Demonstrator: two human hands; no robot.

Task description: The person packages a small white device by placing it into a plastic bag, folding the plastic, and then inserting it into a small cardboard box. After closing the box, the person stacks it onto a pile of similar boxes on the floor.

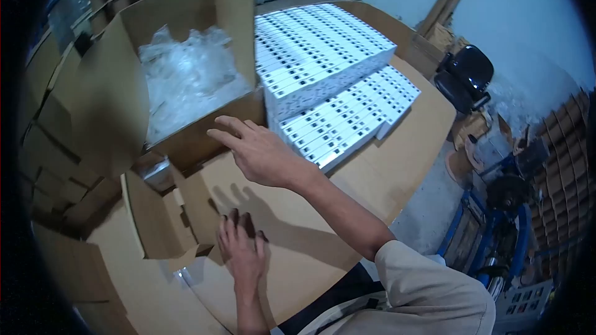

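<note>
My right hand (264, 155) is raised over the table, its fingers extended and apart with nothing in them. It overlaps the front wall of a large open carton (205, 133) in this view. Inside that carton lies a heap of clear plastic bags (186, 65). Lower down, my left hand (241, 245) has its fingers spread, close beside the right side of a small open cardboard box (155, 223). That box has its flaps up. A small plastic-wrapped item (159, 174) shows at its far end.
Stacked white boxes (329, 56) with dark square marks stand on the brown table (397, 174) at the back right. Flattened cardboard (81, 279) lies at the left. Beyond the table are a black chair (465, 74) and a blue-framed machine (496, 236).
</note>
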